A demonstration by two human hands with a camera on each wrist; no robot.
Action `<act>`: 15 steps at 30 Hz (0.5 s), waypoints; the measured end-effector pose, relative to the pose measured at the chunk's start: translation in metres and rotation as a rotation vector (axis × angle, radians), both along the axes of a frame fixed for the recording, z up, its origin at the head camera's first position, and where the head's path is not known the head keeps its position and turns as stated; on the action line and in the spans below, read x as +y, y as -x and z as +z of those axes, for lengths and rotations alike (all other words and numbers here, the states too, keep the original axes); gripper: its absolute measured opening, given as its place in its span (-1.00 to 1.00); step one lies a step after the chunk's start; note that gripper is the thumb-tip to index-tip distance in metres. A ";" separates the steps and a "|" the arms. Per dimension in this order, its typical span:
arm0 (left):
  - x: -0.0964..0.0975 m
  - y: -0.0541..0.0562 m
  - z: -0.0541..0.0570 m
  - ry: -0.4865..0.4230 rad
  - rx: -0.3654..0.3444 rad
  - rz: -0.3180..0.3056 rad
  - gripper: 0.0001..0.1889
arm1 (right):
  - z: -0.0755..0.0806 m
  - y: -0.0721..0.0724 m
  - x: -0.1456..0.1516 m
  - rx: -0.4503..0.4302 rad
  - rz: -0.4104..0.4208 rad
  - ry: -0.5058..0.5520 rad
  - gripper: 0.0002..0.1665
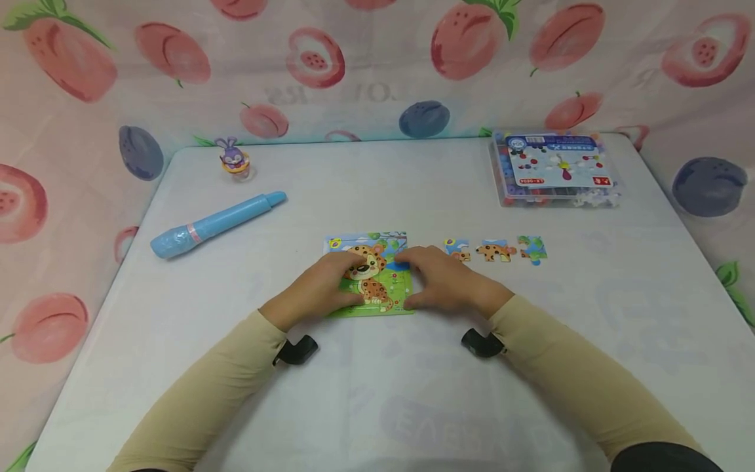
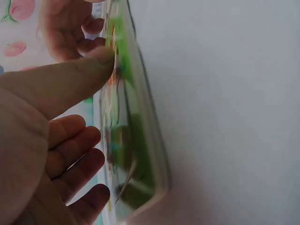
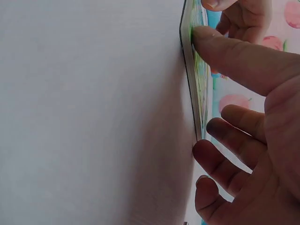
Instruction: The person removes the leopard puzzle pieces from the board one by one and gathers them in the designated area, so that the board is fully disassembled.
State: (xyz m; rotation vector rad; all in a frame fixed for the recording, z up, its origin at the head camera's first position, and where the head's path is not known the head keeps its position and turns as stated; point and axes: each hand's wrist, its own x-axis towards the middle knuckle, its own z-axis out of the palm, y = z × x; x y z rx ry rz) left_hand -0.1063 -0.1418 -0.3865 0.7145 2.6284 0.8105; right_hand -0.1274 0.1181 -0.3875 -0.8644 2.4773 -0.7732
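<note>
A jigsaw puzzle [image 1: 374, 288] with a spotted leopard cub on a green and blue ground lies flat on the white table. My left hand [image 1: 318, 285] rests over its left side; in the left wrist view the thumb [image 2: 89, 65] touches the puzzle's face. From the right, my right hand [image 1: 448, 278] reaches to the opposite edge, its thumb [image 3: 220, 47] touching the puzzle near the border. Fingers of both hands are spread and loosely bent. Several loose picture pieces [image 1: 497, 250] lie in a row beyond the right hand, one partly hidden behind it.
At the back right stands a clear plastic box [image 1: 557, 169] of small colourful parts. A light-blue microphone-shaped stick [image 1: 218, 225] lies at the left, with a small purple rabbit figure [image 1: 234, 159] behind it. Fruit-printed cloth [image 1: 366, 59] hangs along the back.
</note>
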 end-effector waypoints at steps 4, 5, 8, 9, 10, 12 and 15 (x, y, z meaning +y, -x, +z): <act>0.003 -0.002 -0.001 -0.011 -0.002 -0.011 -0.25 | 0.000 -0.002 -0.001 0.007 0.020 -0.015 0.02; 0.003 -0.002 -0.001 -0.012 -0.002 -0.011 -0.25 | 0.000 -0.003 -0.001 0.010 0.024 -0.022 0.03; 0.003 -0.002 -0.002 -0.003 0.000 -0.008 -0.24 | 0.000 -0.004 -0.001 0.021 0.032 -0.036 0.04; 0.003 -0.002 -0.002 0.001 0.000 -0.007 -0.24 | 0.000 -0.004 -0.001 0.022 0.033 -0.036 0.04; 0.002 -0.002 -0.002 0.005 0.000 -0.005 -0.24 | 0.000 -0.004 -0.002 0.022 0.034 -0.035 0.04; 0.001 -0.001 -0.003 0.012 0.001 -0.003 -0.24 | 0.000 -0.004 -0.003 0.017 0.033 -0.037 0.03; -0.001 0.000 -0.003 0.015 0.000 0.006 -0.23 | -0.001 -0.002 -0.005 0.012 0.030 -0.030 0.02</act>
